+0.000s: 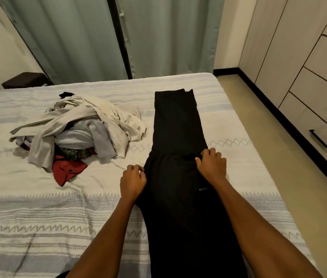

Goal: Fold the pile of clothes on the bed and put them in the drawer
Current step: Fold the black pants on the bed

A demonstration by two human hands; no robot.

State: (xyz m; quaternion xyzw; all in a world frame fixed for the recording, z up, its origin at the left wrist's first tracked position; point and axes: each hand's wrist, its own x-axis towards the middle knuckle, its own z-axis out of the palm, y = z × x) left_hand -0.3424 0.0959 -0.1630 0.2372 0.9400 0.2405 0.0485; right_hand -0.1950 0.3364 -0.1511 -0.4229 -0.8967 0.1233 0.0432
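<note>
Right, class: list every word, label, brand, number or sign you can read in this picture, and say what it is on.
None can be read.
Small pale mark on the black trousers, near the right hand: too small and blurred to read.

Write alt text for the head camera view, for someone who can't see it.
Two bare hands, left hand and right hand, grip the edges of black trousers laid lengthwise on a striped bed cover. A pile of unfolded clothes lies to their left; closed drawers stand at right.
</note>
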